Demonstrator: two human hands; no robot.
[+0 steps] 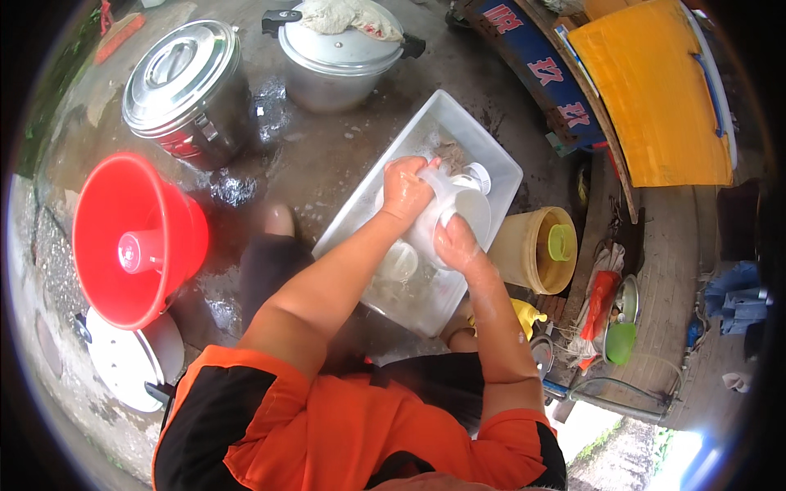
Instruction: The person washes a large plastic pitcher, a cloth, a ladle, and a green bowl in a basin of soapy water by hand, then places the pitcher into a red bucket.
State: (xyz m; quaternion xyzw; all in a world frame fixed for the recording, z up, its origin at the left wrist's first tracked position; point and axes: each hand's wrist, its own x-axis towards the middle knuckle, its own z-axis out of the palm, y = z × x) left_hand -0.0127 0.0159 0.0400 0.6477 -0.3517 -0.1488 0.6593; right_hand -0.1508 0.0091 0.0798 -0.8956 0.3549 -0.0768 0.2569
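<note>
Over a white rectangular plastic tub (348,214), I hold a translucent white plastic container (427,226) with both hands. My left hand (407,188) is closed at its upper edge, near a pale strip that may be a handle or a cloth. Along its lower right side, my right hand (457,243) grips it, with something white by the thumb. Wet suds show on my right forearm. Inside the tub are cloudy water, a round clear lid or dish (399,262), a white ring-shaped piece (478,177) and a brownish cloth (449,153).
Left stand a red basin (106,213) holding a red mug (139,250), a steel lidded pot (182,75) and a white-lidded cooker (123,360). A pressure cooker (336,65) is beyond. Right are a beige bucket (516,250) with a green cup (561,243) and a yellow bottle (526,317).
</note>
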